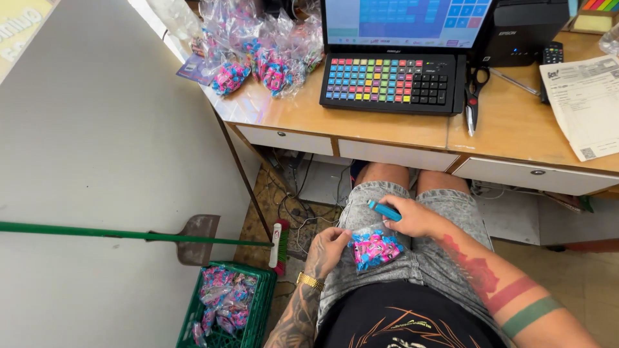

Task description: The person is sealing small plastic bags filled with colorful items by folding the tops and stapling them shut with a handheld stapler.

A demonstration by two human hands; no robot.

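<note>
A small clear bag of pink and blue wrapped candies point(375, 248) lies on the person's lap, the left hand point(327, 250) curled around its near edge and the right hand point(412, 218) closed around a blue lighter point(385, 210) just above the bag's open top. The bag's mouth is hard to make out. Below left, a green crate point(255, 303) holds more filled bags, cut off by the frame, and others crowd the desk point(361, 122) beside the coloured keyboard point(385, 81).

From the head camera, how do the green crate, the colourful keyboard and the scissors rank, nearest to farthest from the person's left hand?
1. Green crate, on the floor, lower left of the left hand.
2. Colourful keyboard, up on the desk.
3. Scissors, on the desk, right of the keyboard.
</note>
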